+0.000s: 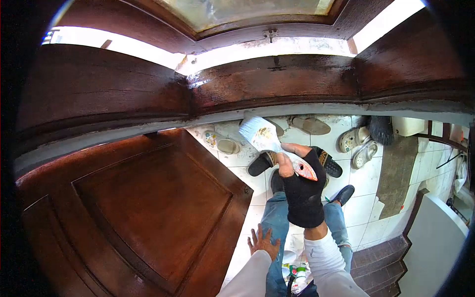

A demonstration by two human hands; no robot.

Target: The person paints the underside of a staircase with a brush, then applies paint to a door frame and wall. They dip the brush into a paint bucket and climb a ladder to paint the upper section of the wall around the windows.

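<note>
My right hand [302,173], in a black fingerless glove, grips a paintbrush [264,138] by its pale, paint-smeared handle. The wide bristles are whitish and point up and to the left, in front of the wooden frame's lower edge. Bare and with fingers spread, my left hand [263,243] rests at the thigh of my jeans [275,218] and holds nothing. Ahead of the brush runs a dark brown, glossy wooden window frame [277,79]. A brown wooden door panel [153,203] stands to the left of my left hand.
Several clogs and sandals [311,125] lie on the white tile floor [363,213]. A dark mat [396,173] and brown steps [378,267] are at the right, beside a pale panel [435,247]. Small containers [299,272] stand between my legs. Frosted glass [247,12] shows above.
</note>
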